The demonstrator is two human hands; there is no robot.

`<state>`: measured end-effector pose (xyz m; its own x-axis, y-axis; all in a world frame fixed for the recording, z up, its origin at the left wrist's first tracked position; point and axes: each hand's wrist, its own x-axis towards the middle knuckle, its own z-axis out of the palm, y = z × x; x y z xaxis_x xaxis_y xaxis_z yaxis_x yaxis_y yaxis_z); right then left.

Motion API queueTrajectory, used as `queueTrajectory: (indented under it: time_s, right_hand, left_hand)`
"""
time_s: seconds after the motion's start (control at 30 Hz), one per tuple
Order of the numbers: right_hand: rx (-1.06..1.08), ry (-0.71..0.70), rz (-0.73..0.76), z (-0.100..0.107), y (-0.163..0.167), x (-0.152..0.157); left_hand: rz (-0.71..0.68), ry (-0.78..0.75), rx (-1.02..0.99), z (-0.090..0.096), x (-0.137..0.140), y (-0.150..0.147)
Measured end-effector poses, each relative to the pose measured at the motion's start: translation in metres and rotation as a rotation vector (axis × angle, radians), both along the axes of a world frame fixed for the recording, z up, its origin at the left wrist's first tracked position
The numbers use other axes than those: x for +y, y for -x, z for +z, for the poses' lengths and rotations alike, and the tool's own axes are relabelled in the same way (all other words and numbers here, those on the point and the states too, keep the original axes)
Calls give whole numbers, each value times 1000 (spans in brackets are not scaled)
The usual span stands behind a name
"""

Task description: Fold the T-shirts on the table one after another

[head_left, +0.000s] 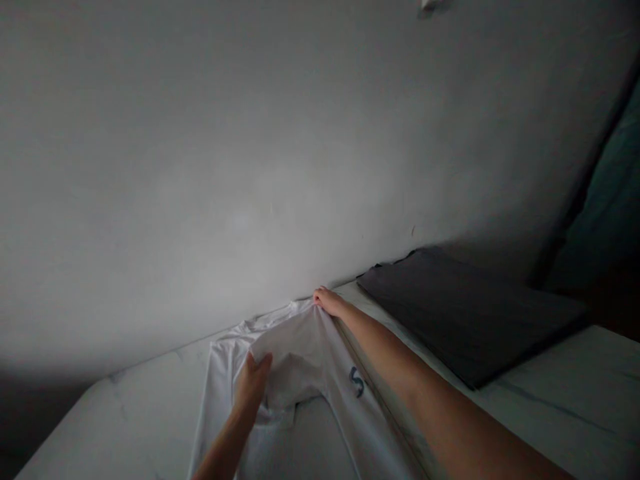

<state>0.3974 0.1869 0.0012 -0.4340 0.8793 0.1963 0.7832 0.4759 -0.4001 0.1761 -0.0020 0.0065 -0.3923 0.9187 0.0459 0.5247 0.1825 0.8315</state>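
A white shirt (295,340) is spread over the pale surface near the wall, with a dark curved mark (357,382) on its right-hand, sleeve-like part. My right hand (329,301) reaches to the shirt's far edge and pinches the fabric, pulling it into a small peak. Lower and to the left, my left hand (253,382) is closed on a raised layer of the same cloth, thumb on top and most fingers hidden. Folds run between the two hands. The near end of the shirt passes out of the bottom of the view.
Right of my right arm lies a flat, dark grey folded cloth (465,307). The marble-patterned tabletop (145,393) meets a plain grey wall (240,167) along its far edge. A greenish curtain-like cloth (610,193) hangs at the far right.
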Motion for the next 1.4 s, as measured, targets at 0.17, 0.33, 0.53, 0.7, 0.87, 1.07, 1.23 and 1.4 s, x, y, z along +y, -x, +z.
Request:
queueTrajectory:
  time_s: [0.17,0.33,0.53,0.7,0.87,1.07,1.23,1.4]
  right_hand:
    - [-10,24,14,-5,-1,8]
    - [-17,5,13,-6,-4,4]
    - [-28,-35,-26,0,-3,-7]
    - [-50,-49,-66,4,-2,-14]
    - [-85,-19,-92,8,2,-15]
    - [-140,14,-133,13,3,-18]
    - [-146,6,-185,18,7,-20]
    - [-142,-57,-241,22,30,-39]
  left_hand:
    - [105,-92,229,-1,1,-9]
    - [45,2,451,-7,8,2]
    - [2,76,459,-4,9,9]
    - [-6,46,200,-6,-11,1]
    - [-97,-146,161,-6,-30,-13]
    - [-275,219,629,15,-41,-19]
    - [-85,209,1139,43,-31,-31]
    - [-333,-174,1135,28,28,-63]
